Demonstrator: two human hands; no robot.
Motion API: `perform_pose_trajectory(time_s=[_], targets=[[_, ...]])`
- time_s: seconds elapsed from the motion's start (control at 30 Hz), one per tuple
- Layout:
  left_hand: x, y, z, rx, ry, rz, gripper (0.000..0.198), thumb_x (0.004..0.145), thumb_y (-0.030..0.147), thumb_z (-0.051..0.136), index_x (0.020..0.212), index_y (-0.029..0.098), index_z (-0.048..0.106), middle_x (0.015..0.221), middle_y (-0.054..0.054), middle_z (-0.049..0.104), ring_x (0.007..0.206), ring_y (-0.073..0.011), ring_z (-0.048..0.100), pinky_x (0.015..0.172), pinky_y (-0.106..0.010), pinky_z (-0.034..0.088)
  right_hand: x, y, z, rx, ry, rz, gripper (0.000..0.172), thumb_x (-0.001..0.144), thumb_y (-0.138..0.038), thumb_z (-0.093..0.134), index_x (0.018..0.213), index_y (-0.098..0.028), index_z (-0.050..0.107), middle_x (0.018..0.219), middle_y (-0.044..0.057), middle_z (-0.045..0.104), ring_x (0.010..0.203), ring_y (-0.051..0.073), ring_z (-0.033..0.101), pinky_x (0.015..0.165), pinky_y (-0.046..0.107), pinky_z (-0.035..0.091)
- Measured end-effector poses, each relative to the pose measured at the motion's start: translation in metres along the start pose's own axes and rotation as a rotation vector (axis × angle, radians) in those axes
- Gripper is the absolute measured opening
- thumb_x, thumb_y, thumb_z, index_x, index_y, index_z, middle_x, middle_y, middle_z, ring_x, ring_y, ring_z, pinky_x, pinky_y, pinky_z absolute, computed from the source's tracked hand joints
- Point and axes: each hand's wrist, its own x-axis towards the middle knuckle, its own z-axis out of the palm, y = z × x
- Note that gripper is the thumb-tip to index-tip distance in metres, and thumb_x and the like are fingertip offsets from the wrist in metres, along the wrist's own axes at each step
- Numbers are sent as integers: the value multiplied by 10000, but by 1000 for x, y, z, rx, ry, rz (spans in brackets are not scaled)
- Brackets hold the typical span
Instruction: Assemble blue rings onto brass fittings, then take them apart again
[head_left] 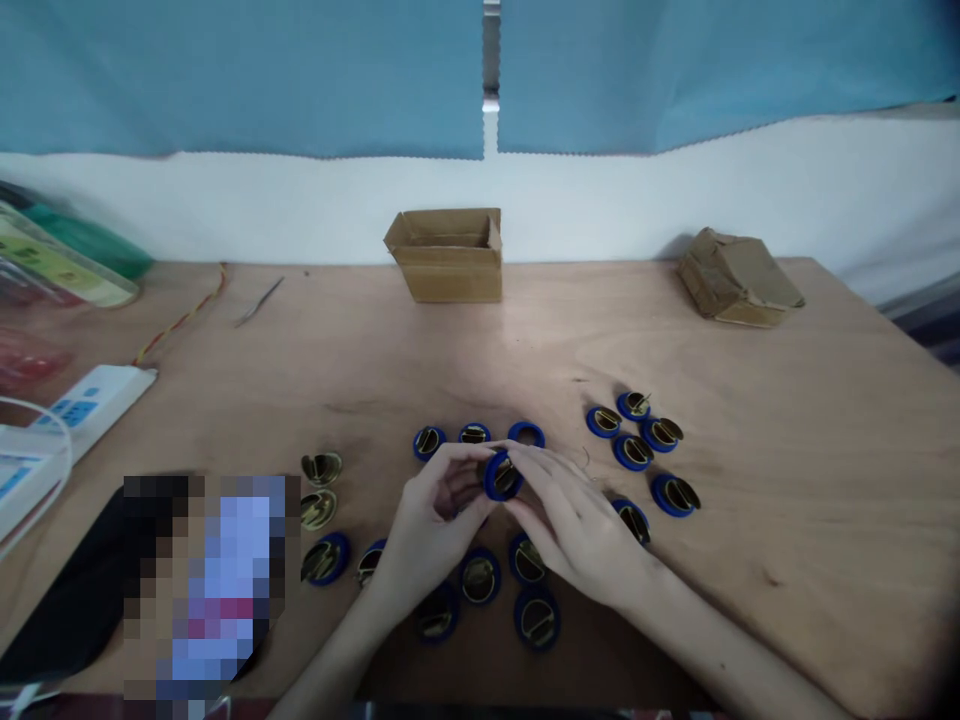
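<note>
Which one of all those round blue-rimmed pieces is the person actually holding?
The blue-rimmed piece between the left hand and the right hand; the other blue-rimmed pieces in plain view lie on the table.

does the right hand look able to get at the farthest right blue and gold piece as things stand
Probably yes: that blue and gold piece lies uncovered near the right hand, though this hand is busy holding another blue-rimmed piece with the left hand.
</note>
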Motion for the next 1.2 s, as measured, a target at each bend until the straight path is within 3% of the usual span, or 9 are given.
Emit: perform_pose_trajectory(time_s=[0.17,0.3,0.53,0.7,0.8,0.93,1.2], targets=[[1,2,-2,-195,-47,-47,319,891,170,703,1180,228,582,1266,-121,720,1176,-236,709,1006,-362,585,1,2,0,-47,-2,-13,413,997,-161,579,1401,-95,524,1308,196,687,1210,287,671,992,447,606],[-1,1,-1,-213,-49,-95,323,902,193,701,1191,240,566,1274,-115,717,1198,-238,697,1022,-376,576,3,5,0,-9,-28,28,416,1006,-212,572,1416,-154,530,1289,160,698,1160,277,694,954,453,615],[-2,0,0,-201,25,-133,281,925,251,681,1182,240,567,1197,-107,755,1126,-231,730,890,-321,617,2,6,-7,297,-83,195,511,966,-200,572,1460,-227,442,1387,123,615,1278,270,603,1045,469,556],[-2,0,-4,-171,69,-128,244,929,246,679,1148,234,570,1186,-96,761,1126,-221,725,887,-305,604,4,5,-10,486,-32,404,264,996,-180,488,1242,-242,564,1064,63,664,947,194,673,844,359,597],[-2,0,-4,-167,58,-122,235,937,237,669,1149,235,568,1212,-95,749,1155,-218,709,931,-311,582,6,4,-7,600,-109,506,234,1025,-246,483,1245,-250,561,896,12,645,791,161,650,723,305,580],[-3,1,-4,-138,34,-134,224,929,214,677,1129,233,579,1240,-97,734,1187,-217,688,942,-291,562,6,4,-2,671,-198,557,191,1031,-255,479,1167,-249,613,901,7,660,783,149,645,691,282,549],[-6,-2,-4,-159,-2,-129,208,942,197,666,1125,240,578,1172,-67,741,1119,-175,696,886,-233,556,4,6,-2,751,-203,575,122,1004,-224,501,999,-215,622,833,0,647,745,141,634,677,267,533]])
